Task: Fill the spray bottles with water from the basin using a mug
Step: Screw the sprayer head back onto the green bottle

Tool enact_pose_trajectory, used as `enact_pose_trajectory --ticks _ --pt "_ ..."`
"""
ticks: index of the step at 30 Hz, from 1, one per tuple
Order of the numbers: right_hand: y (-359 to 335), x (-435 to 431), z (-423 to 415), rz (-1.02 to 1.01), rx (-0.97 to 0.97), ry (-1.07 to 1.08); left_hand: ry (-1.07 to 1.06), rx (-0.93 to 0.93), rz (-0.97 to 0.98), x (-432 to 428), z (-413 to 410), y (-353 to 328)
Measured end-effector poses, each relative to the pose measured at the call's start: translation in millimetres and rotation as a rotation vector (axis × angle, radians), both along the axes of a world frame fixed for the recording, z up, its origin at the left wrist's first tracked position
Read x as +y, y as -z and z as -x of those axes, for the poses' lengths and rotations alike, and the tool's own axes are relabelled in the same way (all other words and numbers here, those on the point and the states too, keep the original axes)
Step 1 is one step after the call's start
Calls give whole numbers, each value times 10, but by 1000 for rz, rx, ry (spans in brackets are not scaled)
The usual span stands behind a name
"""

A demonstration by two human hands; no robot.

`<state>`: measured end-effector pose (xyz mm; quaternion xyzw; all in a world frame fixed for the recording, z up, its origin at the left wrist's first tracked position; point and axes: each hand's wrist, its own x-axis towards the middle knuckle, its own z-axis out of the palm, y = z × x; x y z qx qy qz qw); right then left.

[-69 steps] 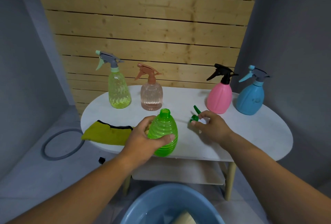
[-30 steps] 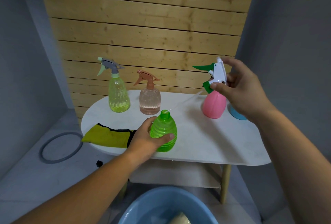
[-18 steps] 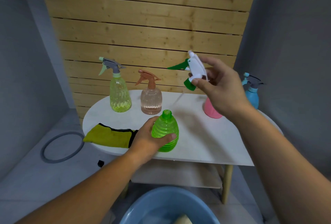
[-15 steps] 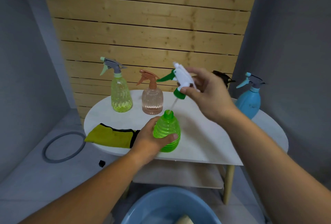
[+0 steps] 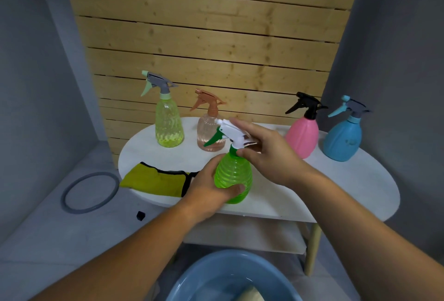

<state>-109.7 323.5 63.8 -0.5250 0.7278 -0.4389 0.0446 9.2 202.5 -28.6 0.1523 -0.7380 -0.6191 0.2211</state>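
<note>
The white-and-green trigger head, held high toward two o'clock a second ago, now sits at the neck of the green bottle, which stands near the table edge at six o'clock. The right hand has its grip pinched on the head and collar, and the left hand has its grip wrapped round the bottle's belly. I judge this bottle is being capped, so screwing it tight comes next; the basin lies on the floor at six o'clock, below the table.
</note>
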Motion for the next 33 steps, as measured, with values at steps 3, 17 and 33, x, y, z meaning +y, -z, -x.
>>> enact_pose_trajectory --ticks 3,17,33 --pt "31 3 -18 15 17 5 2 12 0 19 12 7" --pt "113 -16 18 89 -150 12 -15 14 4 26 29 39" --pt "183 9 37 120 -335 28 -8 -14 12 67 142 76"
